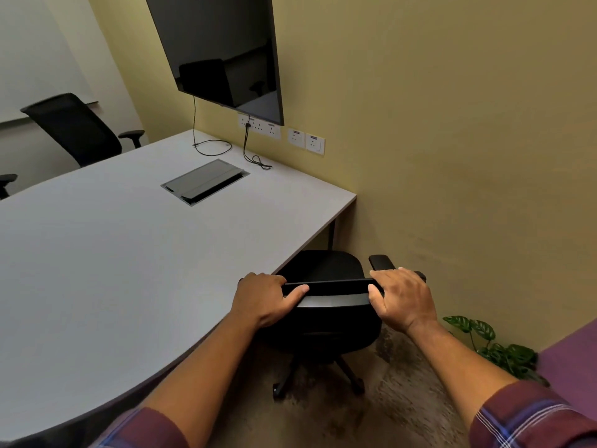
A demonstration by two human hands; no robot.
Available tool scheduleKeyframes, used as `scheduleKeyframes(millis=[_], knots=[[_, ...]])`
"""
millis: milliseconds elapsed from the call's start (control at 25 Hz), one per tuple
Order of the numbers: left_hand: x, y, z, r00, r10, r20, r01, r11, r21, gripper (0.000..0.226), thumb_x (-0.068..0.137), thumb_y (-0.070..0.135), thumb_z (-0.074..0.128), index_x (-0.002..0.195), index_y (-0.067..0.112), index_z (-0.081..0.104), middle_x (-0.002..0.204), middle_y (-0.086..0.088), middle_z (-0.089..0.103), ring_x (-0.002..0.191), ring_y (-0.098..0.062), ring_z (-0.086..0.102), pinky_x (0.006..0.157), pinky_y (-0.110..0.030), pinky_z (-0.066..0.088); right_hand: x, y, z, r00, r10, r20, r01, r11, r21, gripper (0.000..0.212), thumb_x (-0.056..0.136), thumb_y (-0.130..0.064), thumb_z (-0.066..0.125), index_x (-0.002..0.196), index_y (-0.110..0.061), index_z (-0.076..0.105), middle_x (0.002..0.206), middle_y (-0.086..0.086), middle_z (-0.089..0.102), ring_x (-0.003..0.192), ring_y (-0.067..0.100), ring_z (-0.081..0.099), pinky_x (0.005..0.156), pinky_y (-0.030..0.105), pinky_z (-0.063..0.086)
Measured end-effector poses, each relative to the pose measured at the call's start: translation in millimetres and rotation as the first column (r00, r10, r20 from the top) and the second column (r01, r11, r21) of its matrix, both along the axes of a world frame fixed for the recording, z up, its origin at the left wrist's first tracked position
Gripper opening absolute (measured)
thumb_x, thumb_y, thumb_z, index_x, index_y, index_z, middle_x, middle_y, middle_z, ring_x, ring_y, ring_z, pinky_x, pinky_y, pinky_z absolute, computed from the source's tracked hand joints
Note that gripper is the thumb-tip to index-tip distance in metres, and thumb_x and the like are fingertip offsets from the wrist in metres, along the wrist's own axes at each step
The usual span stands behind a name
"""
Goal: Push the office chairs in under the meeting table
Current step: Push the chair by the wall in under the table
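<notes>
Both the left hand point(265, 297) and right hand point(402, 297) grip the top rail of the office chair point(323, 321), seemingly partway under the meeting table point(129, 253), so a straight forward push comes next.

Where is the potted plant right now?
In the head view, the potted plant sits low on the right, on the floor against the yellow wall, just right of the right hand.

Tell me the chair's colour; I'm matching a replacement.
Black chair, shown clearly in the head view.
</notes>
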State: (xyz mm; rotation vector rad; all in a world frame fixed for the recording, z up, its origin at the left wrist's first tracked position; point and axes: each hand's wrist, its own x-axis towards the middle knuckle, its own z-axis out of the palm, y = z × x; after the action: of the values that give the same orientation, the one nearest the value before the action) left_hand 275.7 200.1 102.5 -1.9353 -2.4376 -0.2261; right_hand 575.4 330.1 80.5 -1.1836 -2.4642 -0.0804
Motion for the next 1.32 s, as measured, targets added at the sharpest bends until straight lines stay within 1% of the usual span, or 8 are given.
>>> scheduleKeyframes(millis=[280, 400, 480, 560, 720, 880, 1040, 1320], knots=[[40, 25, -3, 0.993, 0.107, -0.057, -0.107, 0.994, 0.007, 0.093, 0.090, 0.095, 0.011, 0.070, 0.025, 0.069, 0.055, 0.007, 0.056, 0.054, -0.010, 0.053, 0.055, -0.031, 0.048, 21, 72, -7, 0.985, 0.164, -0.057, -0.160, 0.985, 0.066, 0.051, 0.093, -0.042, 0.047, 0.113, -0.009, 0.081, 0.103, 0.011, 0.081, 0.093, 0.035, 0.076, 0.090, 0.049, 0.060], [60, 37, 0, 0.983, 0.170, -0.063, -0.169, 0.985, 0.021, 0.088, 0.092, 0.091, 0.015, 0.067, 0.025, 0.067, 0.053, 0.008, 0.053, 0.052, -0.009, 0.050, 0.051, -0.028, 0.034, 25, 104, -5, 0.972, 0.228, -0.050, -0.225, 0.973, 0.056, 0.050, 0.092, -0.042, 0.048, 0.112, -0.009, 0.080, 0.102, 0.011, 0.080, 0.093, 0.036, 0.075, 0.086, 0.047, 0.059], [69, 45, 1, 0.975, 0.213, -0.069, -0.212, 0.977, 0.019, 0.088, 0.092, 0.090, 0.015, 0.070, 0.025, 0.070, 0.054, 0.007, 0.054, 0.052, -0.009, 0.051, 0.051, -0.029, 0.037, 24, 123, -4, 0.963, 0.267, -0.048, -0.265, 0.963, 0.041, 0.050, 0.093, -0.042, 0.047, 0.111, -0.009, 0.080, 0.100, 0.011, 0.080, 0.092, 0.036, 0.074, 0.086, 0.045, 0.058], [78, 55, -1, 0.962, 0.265, -0.065, -0.264, 0.964, 0.024, 0.088, 0.093, 0.089, 0.016, 0.076, 0.026, 0.074, 0.057, 0.006, 0.059, 0.055, -0.011, 0.055, 0.056, -0.032, 0.046, 22, 145, -3, 0.948, 0.313, -0.052, -0.312, 0.950, 0.035, 0.050, 0.093, -0.043, 0.046, 0.110, -0.010, 0.080, 0.099, 0.010, 0.080, 0.091, 0.035, 0.073, 0.085, 0.044, 0.057], [90, 72, -5, 0.934, 0.357, -0.013, -0.356, 0.932, 0.074, 0.082, 0.095, 0.084, 0.023, 0.094, 0.029, 0.083, 0.060, 0.008, 0.065, 0.062, -0.013, 0.063, 0.065, -0.034, 0.052, 13, 185, 0, 0.923, 0.385, -0.030, -0.384, 0.923, 0.024, 0.051, 0.094, -0.044, 0.043, 0.104, -0.009, 0.079, 0.095, 0.009, 0.079, 0.088, 0.033, 0.071, 0.084, 0.043, 0.056], [90, 90, -7, 0.918, 0.396, -0.013, -0.391, 0.910, 0.139, 0.072, 0.098, 0.079, 0.035, 0.097, 0.028, 0.085, 0.078, 0.002, 0.077, 0.097, -0.028, 0.075, 0.088, -0.043, 0.057, 2, 215, 2, 0.904, 0.427, -0.023, -0.428, 0.904, -0.016, 0.057, 0.095, -0.048, 0.040, 0.106, -0.009, 0.080, 0.097, 0.010, 0.079, 0.092, 0.035, 0.071, 0.088, 0.044, 0.054], [85, 111, -5, 0.919, 0.394, 0.001, -0.394, 0.918, 0.032, 0.087, 0.092, 0.093, 0.012, 0.084, 0.029, 0.071, 0.065, 0.008, 0.062, 0.062, -0.013, 0.059, 0.067, -0.036, 0.054, -16, 243, 18, 0.868, 0.479, 0.129, -0.471, 0.878, -0.088, 0.078, 0.096, -0.065, 0.029, 0.126, -0.013, 0.079, 0.111, 0.008, 0.081, 0.105, 0.034, 0.072, 0.093, 0.044, 0.051], [77, 140, -7, 0.897, 0.442, -0.004, -0.442, 0.897, 0.016, 0.088, 0.091, 0.095, 0.014, 0.077, 0.026, 0.067, 0.064, 0.008, 0.062, 0.064, -0.019, 0.062, 0.075, -0.042, 0.057, -48, 274, 28, 0.814, 0.513, 0.271, -0.506, 0.857, -0.101, 0.067, 0.099, -0.062, 0.025, 0.104, -0.018, 0.075, 0.100, 0.005, 0.076, 0.095, 0.030, 0.069, 0.082, 0.044, 0.049]])
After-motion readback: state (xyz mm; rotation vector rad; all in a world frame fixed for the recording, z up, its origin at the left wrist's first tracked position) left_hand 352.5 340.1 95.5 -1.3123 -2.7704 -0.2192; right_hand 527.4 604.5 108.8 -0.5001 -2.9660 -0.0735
